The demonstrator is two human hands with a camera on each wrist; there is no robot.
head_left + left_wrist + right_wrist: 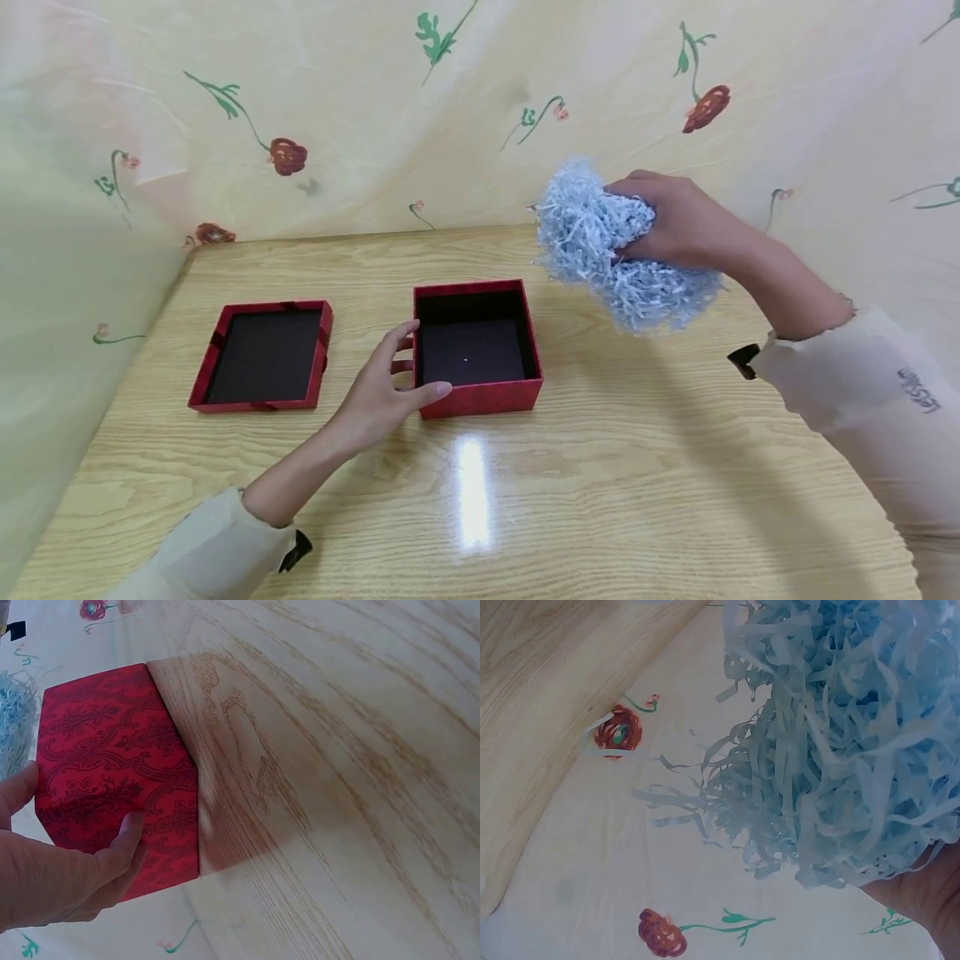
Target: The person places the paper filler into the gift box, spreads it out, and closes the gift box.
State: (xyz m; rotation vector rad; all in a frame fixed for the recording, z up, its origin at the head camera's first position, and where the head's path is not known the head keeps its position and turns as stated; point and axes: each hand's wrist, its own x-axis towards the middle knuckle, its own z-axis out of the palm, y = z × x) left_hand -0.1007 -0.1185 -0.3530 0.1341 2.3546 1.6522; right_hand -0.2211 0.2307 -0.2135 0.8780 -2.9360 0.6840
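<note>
Pale blue shredded-paper filler [607, 250]: bunched in the right hand [675, 221], fingers clenched round it, held above the table, right of the open red square cardboard box [476, 346]. Left hand [378, 392]: relaxed fingers steadying the box's left wall. Filling underway; next, likely lowering the filler squarely inside.

glossy wood-grain table [600, 467], patterned red paper-covered box [480, 396], crinkly pale blue shredded paper [592, 242].

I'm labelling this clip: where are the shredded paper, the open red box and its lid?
shredded paper [592, 229]: head view, left side of the pale blue clump.
open red box [480, 397]: head view, front outer wall.
lid [258, 406]: head view, near rim.
</note>
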